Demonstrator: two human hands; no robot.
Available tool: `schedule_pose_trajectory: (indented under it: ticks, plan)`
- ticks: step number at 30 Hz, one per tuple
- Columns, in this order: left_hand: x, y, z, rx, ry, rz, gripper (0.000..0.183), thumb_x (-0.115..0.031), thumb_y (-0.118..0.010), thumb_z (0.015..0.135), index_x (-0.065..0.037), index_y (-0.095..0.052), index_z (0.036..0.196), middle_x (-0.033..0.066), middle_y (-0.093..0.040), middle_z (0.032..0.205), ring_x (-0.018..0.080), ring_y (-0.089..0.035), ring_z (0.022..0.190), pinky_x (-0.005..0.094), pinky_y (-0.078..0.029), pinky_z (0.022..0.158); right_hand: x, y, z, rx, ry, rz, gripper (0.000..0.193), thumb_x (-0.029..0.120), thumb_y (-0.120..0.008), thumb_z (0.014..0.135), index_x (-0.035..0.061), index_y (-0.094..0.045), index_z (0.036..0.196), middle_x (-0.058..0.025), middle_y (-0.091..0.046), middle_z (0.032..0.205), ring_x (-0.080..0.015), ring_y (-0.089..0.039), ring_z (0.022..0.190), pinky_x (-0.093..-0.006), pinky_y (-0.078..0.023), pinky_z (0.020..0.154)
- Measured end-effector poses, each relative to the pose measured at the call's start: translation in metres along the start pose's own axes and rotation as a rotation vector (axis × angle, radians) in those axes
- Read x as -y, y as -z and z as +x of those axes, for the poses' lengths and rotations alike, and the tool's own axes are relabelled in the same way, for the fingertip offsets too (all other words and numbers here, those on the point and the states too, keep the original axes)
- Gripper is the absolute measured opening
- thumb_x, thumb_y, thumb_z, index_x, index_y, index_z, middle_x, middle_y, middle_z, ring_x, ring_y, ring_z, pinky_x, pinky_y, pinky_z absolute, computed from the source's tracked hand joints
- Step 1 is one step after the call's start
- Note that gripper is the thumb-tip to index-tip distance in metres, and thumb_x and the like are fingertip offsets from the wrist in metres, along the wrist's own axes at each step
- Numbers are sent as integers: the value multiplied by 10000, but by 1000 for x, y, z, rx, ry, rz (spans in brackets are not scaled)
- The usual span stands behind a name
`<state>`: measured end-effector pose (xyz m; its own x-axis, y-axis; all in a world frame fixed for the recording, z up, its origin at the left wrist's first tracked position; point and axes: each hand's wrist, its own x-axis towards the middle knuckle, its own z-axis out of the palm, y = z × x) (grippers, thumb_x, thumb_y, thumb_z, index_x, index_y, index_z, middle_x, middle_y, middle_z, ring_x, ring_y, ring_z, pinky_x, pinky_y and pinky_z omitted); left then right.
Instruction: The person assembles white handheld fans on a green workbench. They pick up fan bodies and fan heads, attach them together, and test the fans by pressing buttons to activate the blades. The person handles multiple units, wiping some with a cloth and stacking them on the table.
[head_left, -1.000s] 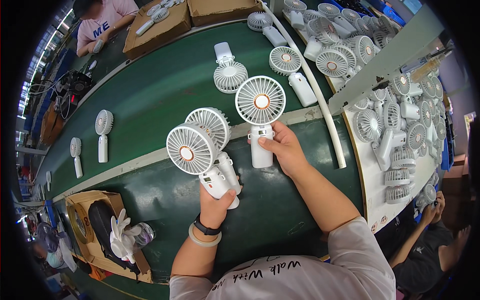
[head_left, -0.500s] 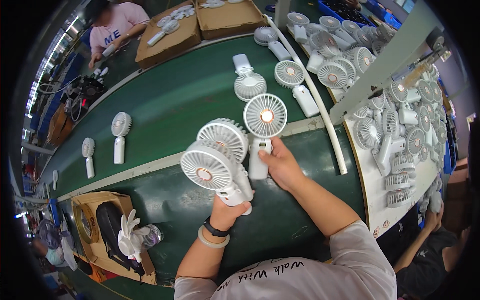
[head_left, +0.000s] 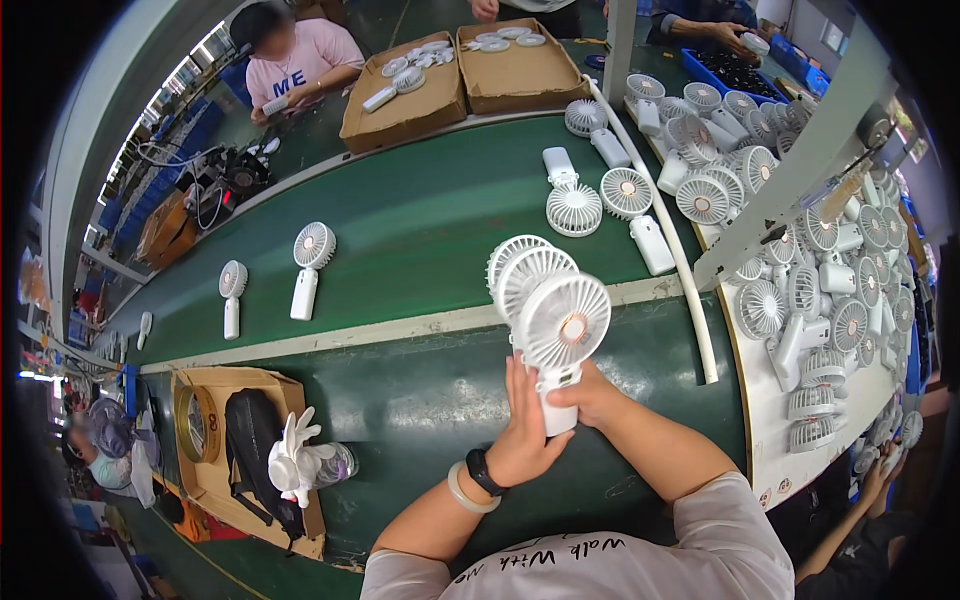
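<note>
Three white handheld fans (head_left: 548, 300) are bunched together in front of me, their round grilles overlapping. My left hand (head_left: 526, 430) wraps the handles from the left, with a black watch and a pale bangle on that wrist. My right hand (head_left: 592, 395) grips the front fan's white handle (head_left: 557, 400) from the right. Both hands hold the bunch above the green conveyor belt (head_left: 420, 230).
Two more white fans (head_left: 308, 265) lie on the belt at left, several others at the far right. A white table (head_left: 800, 300) on the right is piled with fans. Cardboard trays (head_left: 405, 95) sit far back. A box (head_left: 240, 450) with a bag stands lower left. Other people work around.
The fans in my two hands have come together into one bunch and moved right, toward the middle of the view. The view has shifted, so the belt's fans appear further left.
</note>
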<state>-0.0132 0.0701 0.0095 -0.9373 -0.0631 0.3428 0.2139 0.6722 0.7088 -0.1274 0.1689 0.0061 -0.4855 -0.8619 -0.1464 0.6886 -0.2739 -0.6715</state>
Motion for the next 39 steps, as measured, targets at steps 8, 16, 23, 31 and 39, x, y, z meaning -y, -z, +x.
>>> schedule_pose_trajectory:
  ticks: [8, 16, 23, 31, 39]
  plan:
    - [-38, 2, 7, 512, -194, 68, 498, -82, -679, 711, -153, -559, 1189, 201, -308, 1390, 473, -204, 1309, 587, -267, 1025, 42, 25, 13, 150, 89, 546, 839, 498, -690, 649, 51, -404, 1299, -225, -499, 1201, -369, -523, 1081, -486, -450, 874]
    - [18, 35, 98, -28, 15, 124, 504, -80, -645, 743, -27, -478, 1216, 203, -436, 1286, 391, -416, 1190, 444, -361, 990, 73, 60, 16, 473, 261, 541, 807, 557, -701, 670, 123, -436, 1296, -197, -373, 1302, -330, -429, 1143, -457, -407, 907]
    - [106, 20, 242, -102, 125, 872, 669, -56, -580, 766, -120, -314, 1377, 243, -312, 1362, 442, -295, 1259, 521, -321, 995, 92, 83, 19, 610, 391, 625, 800, 516, -696, 696, 90, -422, 1315, -257, -360, 1327, -386, -423, 1185, -495, -388, 946]
    - [135, 2, 319, 436, -296, 971, 523, -109, -448, 860, -354, -396, 1320, 114, -240, 1467, 352, -205, 1361, 547, -269, 1044, 93, 89, 21, 664, 382, 691, 833, 541, -696, 695, 103, -395, 1337, -279, -351, 1324, -391, -428, 1169, -506, -393, 966]
    - [126, 24, 273, 486, -243, 1029, 438, -10, -502, 770, -86, -429, 1195, 153, -343, 1405, 373, -266, 1335, 534, -335, 1007, 97, 85, 15, 634, 301, 713, 792, 519, -730, 690, 106, -435, 1298, -231, -356, 1287, -357, -436, 1149, -485, -426, 947]
